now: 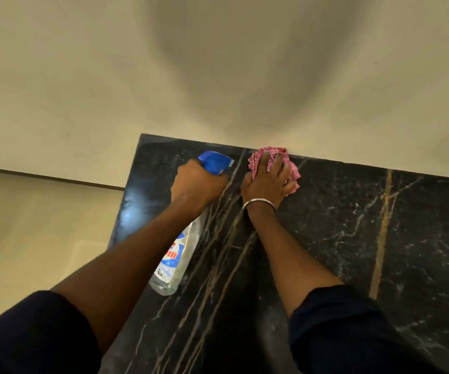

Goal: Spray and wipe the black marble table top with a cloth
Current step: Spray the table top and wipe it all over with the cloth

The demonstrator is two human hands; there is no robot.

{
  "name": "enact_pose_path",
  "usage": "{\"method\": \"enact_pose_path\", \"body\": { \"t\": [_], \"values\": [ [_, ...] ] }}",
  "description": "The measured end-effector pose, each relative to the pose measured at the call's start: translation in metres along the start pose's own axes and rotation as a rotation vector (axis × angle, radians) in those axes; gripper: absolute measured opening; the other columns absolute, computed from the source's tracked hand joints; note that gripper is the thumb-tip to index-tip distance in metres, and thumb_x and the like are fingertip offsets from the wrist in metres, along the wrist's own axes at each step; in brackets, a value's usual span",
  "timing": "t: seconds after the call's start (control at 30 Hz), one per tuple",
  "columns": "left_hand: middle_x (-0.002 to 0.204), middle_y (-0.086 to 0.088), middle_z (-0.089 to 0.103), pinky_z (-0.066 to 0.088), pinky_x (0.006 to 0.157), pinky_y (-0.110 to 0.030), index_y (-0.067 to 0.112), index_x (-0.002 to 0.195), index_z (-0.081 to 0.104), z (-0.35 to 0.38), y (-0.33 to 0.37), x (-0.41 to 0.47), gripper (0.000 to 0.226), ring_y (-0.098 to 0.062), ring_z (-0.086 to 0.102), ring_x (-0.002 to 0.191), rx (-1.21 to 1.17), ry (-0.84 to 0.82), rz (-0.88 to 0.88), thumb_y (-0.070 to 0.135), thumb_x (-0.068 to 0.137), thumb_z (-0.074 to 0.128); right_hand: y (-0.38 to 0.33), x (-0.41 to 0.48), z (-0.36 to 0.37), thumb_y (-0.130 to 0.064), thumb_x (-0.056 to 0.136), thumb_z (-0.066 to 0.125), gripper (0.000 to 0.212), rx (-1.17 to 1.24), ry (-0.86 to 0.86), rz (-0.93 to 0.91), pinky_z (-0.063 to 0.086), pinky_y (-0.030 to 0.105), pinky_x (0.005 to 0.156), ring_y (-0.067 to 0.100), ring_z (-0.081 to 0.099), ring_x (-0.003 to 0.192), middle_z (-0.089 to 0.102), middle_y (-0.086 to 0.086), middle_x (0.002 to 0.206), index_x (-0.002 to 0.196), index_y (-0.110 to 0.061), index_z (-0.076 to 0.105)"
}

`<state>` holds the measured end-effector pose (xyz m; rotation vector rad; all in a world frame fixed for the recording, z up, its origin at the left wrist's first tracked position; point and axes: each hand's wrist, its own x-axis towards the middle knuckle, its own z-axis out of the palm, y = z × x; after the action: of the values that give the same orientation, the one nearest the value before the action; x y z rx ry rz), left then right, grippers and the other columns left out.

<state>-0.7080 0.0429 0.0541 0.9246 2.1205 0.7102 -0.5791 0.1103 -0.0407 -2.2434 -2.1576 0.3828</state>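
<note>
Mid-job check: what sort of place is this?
Likely an indoor room, home or office; hard to say which. A polished black marble table top stands against a plain cream wall, with pale floor tiles beside it.

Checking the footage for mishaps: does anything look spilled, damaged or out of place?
Nothing stands out. The left hand grips the spray bottle, the right hand presses the pink cloth onto the marble top; no puddle or crack shows.

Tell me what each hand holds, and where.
Left hand grips the spray bottle at its neck, below the blue trigger. Right hand presses down on the bunched pink cloth.
</note>
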Motion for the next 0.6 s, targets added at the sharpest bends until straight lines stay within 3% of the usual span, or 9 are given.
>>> {"method": "enact_pose_path", "body": {
  "t": [0.17, 0.27, 0.43, 0.6],
  "values": [
    [0.069, 0.004, 0.057, 0.052, 0.07, -0.03, 0.021, 0.091, 0.056, -0.054, -0.042, 0.019, 0.019, -0.012, 0.057, 0.065, 0.027, 0.101, -0.021, 0.028, 0.082, 0.071, -0.09, -0.028, 0.018, -0.045, 0.092, 0.047, 0.073, 0.015, -0.037, -0.167, 0.015, 0.064, 0.111, 0.038, 0.015, 0.146, 0.017, 0.009, 0.161, 0.155, -0.024, 0.016],
    [0.075, 0.003, 0.059, 0.044, 0.067, -0.026, 0.018, 0.099, 0.056, -0.08, -0.066, 0.029, 0.027, -0.014, 0.058, 0.069, 0.018, 0.158, -0.075, 0.031, 0.081, 0.072, -0.147, -0.041, 0.031, -0.048, 0.091, 0.046, 0.072, -0.028, -0.053, -0.277, 0.016, 0.064, 0.109, 0.037, 0.019, 0.144, 0.023, 0.008, 0.159, 0.154, -0.024, 0.02],
    [0.093, -0.005, 0.062, 0.049, 0.073, -0.03, 0.01, 0.113, 0.058, -0.116, -0.098, 0.034, 0.049, -0.019, 0.06, 0.082, 0.038, 0.258, -0.159, 0.041, 0.078, 0.071, -0.222, -0.056, 0.041, -0.042, 0.099, 0.041, 0.07, -0.118, -0.147, -0.508, 0.01, 0.062, 0.114, 0.036, 0.004, 0.149, 0.004, 0.005, 0.164, 0.156, -0.025, 0.005],
    [0.096, -0.002, 0.066, 0.056, 0.079, -0.034, 0.014, 0.114, 0.06, -0.12, -0.114, 0.025, 0.062, -0.02, 0.065, 0.087, 0.046, 0.275, -0.184, 0.059, 0.072, 0.067, -0.227, -0.05, 0.044, -0.05, 0.094, 0.049, 0.081, -0.179, -0.151, -0.663, 0.006, 0.059, 0.116, 0.035, 0.001, 0.15, 0.0, 0.006, 0.165, 0.157, -0.025, 0.004]
  ]
}}
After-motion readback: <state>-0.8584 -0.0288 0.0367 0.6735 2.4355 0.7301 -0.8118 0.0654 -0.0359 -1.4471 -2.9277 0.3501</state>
